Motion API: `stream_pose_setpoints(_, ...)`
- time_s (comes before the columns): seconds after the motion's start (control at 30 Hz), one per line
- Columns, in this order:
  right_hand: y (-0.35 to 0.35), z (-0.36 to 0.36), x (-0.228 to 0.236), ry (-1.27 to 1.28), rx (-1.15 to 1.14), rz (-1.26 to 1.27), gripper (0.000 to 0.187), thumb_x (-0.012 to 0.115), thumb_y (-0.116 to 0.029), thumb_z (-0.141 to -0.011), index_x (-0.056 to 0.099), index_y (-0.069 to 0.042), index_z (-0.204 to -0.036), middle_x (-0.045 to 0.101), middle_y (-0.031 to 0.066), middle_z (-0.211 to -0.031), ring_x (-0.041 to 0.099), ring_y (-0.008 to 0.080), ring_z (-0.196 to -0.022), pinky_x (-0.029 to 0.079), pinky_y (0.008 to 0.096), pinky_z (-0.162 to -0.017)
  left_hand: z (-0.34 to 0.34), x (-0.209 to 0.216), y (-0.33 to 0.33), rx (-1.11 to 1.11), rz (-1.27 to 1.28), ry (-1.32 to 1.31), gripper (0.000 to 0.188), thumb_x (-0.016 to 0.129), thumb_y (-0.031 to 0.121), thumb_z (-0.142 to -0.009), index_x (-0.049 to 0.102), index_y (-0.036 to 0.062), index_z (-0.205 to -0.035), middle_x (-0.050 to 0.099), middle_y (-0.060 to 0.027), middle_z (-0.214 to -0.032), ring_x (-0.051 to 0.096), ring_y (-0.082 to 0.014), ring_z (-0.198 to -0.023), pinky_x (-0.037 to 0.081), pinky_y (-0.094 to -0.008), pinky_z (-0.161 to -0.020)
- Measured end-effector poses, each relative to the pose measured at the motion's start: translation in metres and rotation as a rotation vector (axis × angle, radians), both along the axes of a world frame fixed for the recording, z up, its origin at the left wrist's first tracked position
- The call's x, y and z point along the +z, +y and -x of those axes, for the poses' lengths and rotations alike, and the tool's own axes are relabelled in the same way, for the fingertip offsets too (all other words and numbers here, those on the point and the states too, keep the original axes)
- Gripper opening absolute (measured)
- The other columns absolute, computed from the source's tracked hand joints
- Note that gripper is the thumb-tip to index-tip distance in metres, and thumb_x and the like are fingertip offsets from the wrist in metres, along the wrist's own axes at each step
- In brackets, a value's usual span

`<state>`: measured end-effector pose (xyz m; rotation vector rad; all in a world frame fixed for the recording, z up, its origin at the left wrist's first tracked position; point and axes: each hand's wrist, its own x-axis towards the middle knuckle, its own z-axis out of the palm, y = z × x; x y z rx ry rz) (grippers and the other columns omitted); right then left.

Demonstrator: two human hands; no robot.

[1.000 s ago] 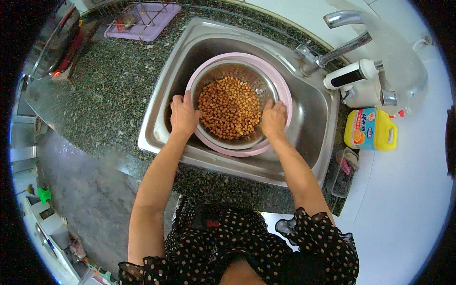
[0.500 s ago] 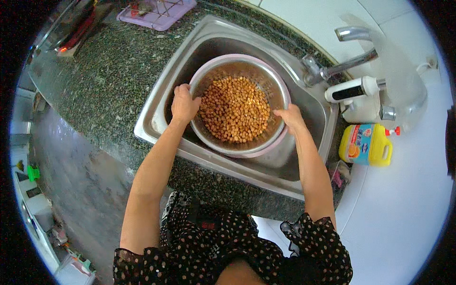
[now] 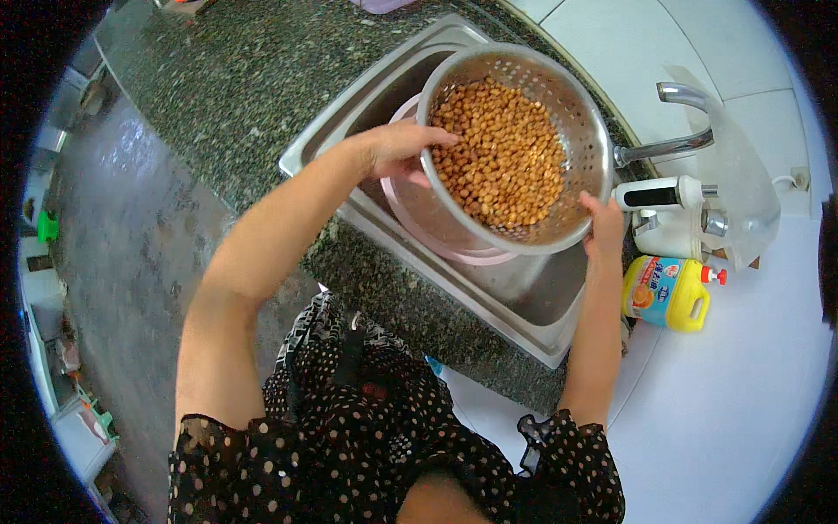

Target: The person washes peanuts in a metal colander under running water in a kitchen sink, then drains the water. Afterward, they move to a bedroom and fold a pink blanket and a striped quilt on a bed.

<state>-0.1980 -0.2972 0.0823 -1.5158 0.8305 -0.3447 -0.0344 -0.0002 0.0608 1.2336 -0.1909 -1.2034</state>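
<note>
**Granite countertop (image 3: 218,105) carries the lot**

Dark, speckled stone all along here, and a stainless-steel sink (image 3: 546,341) set right into it! Down inside the sink, a pink basin (image 3: 415,223), partly hidden from above. Up at the top of the view, there's a lilac tray (image 3: 381,4) on the stone, mostly cut off. Out at the right-hand end, near the sink, a yellow jug (image 3: 670,295) with a red cap, its footing hard to make out!

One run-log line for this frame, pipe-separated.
left hand, right hand: gripping colander | contents: brown round pieces | pink basin: in sink, partly hidden
</note>
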Motion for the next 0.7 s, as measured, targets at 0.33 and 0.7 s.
stream_pose_setpoints(0.33,0.044,0.061,0.018,-0.217,0.265,0.168,0.024,0.058,-0.013,-0.082,0.052,-0.004,-0.104,0.057,0.0076,-0.1,0.056,0.0166,-0.09,0.045,0.0282,-0.075,0.023,0.085,0.014,0.367,0.006,-0.142,0.022,0.05,0.006,-0.072,0.049,-0.0012,-0.092,0.056,-0.0148,-0.084,0.06,-0.0299,-0.074,0.056,-0.0465,-0.062)
stream_pose_setpoints(0.7,0.151,0.131,-0.07,0.147,0.195,1.171,0.017,0.059,-0.02,-0.077,0.057,-0.009,-0.09,0.061,0.0118,-0.091,0.057,0.0313,-0.084,0.044,0.039,-0.07,0.016,0.131,0.014,0.329,-0.05,-0.294,0.04,0.043,0.003,-0.072,0.038,0.0083,-0.111,0.046,-0.013,-0.104,0.056,-0.0331,-0.09,0.054,-0.0516,-0.069)
